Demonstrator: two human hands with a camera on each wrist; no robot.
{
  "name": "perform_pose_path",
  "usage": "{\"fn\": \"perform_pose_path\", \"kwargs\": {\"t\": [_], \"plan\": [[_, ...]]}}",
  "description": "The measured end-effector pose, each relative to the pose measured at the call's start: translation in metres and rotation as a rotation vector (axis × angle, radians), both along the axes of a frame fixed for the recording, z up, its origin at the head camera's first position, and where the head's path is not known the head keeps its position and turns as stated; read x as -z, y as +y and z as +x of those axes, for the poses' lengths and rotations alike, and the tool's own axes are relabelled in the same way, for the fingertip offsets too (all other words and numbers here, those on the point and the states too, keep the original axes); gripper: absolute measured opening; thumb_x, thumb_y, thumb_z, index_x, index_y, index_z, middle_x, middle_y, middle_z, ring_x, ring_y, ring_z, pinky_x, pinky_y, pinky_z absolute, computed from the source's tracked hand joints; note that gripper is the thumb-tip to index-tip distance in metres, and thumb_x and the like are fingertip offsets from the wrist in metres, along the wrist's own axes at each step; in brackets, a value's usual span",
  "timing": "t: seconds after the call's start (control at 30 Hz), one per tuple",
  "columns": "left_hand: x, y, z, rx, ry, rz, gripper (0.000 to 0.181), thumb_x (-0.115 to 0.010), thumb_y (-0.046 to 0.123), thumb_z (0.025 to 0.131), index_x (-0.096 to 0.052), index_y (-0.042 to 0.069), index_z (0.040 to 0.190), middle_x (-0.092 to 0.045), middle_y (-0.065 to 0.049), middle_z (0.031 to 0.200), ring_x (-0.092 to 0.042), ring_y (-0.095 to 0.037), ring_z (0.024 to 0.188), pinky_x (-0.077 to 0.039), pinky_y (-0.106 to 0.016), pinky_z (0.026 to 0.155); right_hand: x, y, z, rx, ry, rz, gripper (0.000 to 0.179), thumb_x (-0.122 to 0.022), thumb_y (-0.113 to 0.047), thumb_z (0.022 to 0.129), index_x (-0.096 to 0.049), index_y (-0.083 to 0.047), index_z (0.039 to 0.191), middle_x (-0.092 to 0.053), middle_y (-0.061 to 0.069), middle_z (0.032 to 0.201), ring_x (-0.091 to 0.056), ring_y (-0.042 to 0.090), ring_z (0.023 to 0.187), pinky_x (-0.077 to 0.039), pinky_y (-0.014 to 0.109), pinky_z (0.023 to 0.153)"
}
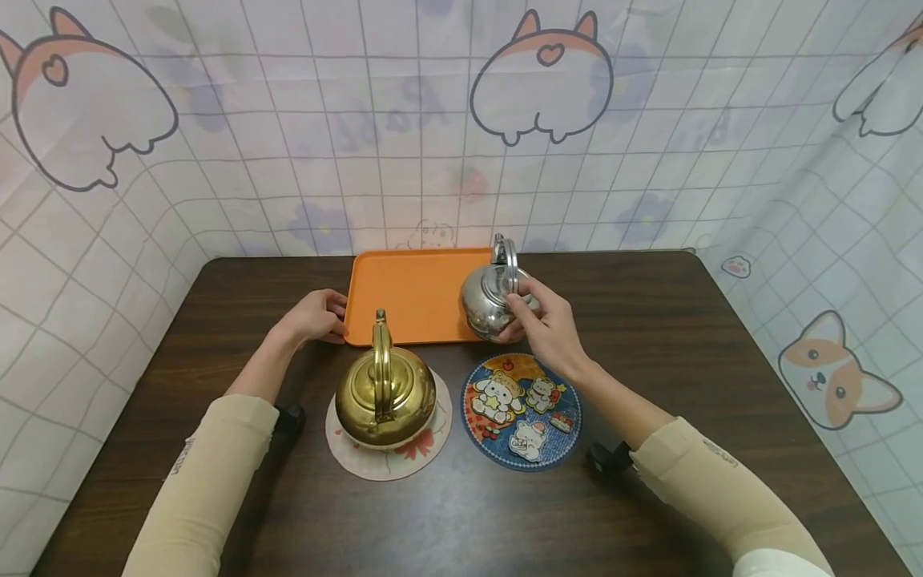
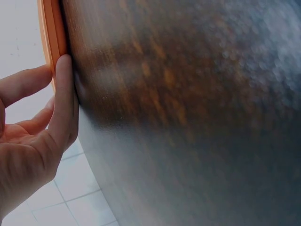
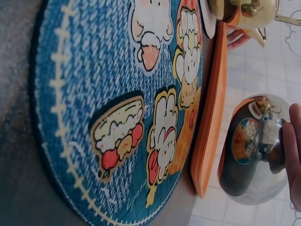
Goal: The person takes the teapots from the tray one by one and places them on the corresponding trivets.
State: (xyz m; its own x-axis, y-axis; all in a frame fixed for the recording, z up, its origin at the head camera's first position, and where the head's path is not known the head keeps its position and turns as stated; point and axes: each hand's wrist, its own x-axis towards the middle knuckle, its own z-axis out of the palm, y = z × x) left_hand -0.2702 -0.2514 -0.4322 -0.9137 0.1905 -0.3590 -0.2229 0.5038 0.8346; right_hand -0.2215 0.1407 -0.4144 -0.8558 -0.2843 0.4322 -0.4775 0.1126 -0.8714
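Observation:
A silver kettle (image 1: 485,303) is at the right end of an orange tray (image 1: 404,280), its handle upright. My right hand (image 1: 546,324) holds this kettle at its right side, thumb near the foot of the handle. Whether the kettle touches the tray, I cannot tell. In the right wrist view the kettle's shiny body (image 3: 244,179) shows beside my fingers. My left hand (image 1: 315,315) pinches the tray's left front corner; in the left wrist view, thumb and index finger lie on either side of the orange rim (image 2: 52,28).
A gold kettle (image 1: 360,401) stands on a round pink floral mat (image 1: 360,467) in front of the tray. Right of it lies a round blue mat (image 1: 476,437) with cartoon animals. Patterned white cloth (image 1: 404,160) hangs behind the dark wooden table (image 1: 461,529).

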Motion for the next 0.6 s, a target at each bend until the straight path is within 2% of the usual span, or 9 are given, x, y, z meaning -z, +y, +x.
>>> {"fn": "perform_pose_path", "kwargs": {"t": [0.17, 0.4, 0.47, 0.6], "plan": [[0.002, -0.001, -0.001, 0.002, 0.009, -0.003, 0.062, -0.061, -0.014, 0.092, -0.032, -0.017, 0.147, -0.044, -0.033, 0.134, -0.063, -0.036, 0.101, -0.063, -0.038, 0.080, -0.003, 0.003, 0.006, -0.003, 0.020, 0.003, 0.023, -0.052, -0.014, 0.109, -0.060, 0.006, 0.116, -0.069, 0.026, 0.093, -0.071, 0.036, 0.063, -0.064, 0.040, 0.062], [0.001, -0.001, -0.002, -0.002, 0.005, -0.011, 0.061, -0.061, -0.014, 0.093, -0.033, -0.016, 0.147, -0.044, -0.032, 0.134, -0.063, -0.036, 0.103, -0.063, -0.037, 0.081, -0.005, 0.008, 0.014, -0.002, 0.020, 0.001, 0.019, -0.051, -0.012, 0.110, -0.059, 0.005, 0.111, -0.069, 0.026, 0.084, -0.070, 0.041, 0.063, -0.064, 0.041, 0.063], [0.001, -0.001, -0.002, -0.006, 0.005, -0.013, 0.060, -0.060, -0.014, 0.093, -0.033, -0.016, 0.147, -0.044, -0.032, 0.133, -0.063, -0.037, 0.103, -0.063, -0.037, 0.080, -0.006, 0.010, 0.016, 0.000, 0.016, -0.001, 0.018, -0.051, -0.011, 0.109, -0.059, 0.005, 0.111, -0.069, 0.026, 0.086, -0.070, 0.040, 0.063, -0.064, 0.042, 0.063], [0.001, -0.001, -0.001, -0.007, 0.004, -0.012, 0.060, -0.060, -0.014, 0.093, -0.033, -0.016, 0.147, -0.044, -0.033, 0.133, -0.063, -0.038, 0.102, -0.063, -0.037, 0.080, -0.008, 0.012, 0.019, 0.006, -0.001, -0.005, 0.017, -0.050, -0.008, 0.109, -0.059, 0.006, 0.112, -0.069, 0.027, 0.087, -0.069, 0.045, 0.064, -0.064, 0.043, 0.063]]}}
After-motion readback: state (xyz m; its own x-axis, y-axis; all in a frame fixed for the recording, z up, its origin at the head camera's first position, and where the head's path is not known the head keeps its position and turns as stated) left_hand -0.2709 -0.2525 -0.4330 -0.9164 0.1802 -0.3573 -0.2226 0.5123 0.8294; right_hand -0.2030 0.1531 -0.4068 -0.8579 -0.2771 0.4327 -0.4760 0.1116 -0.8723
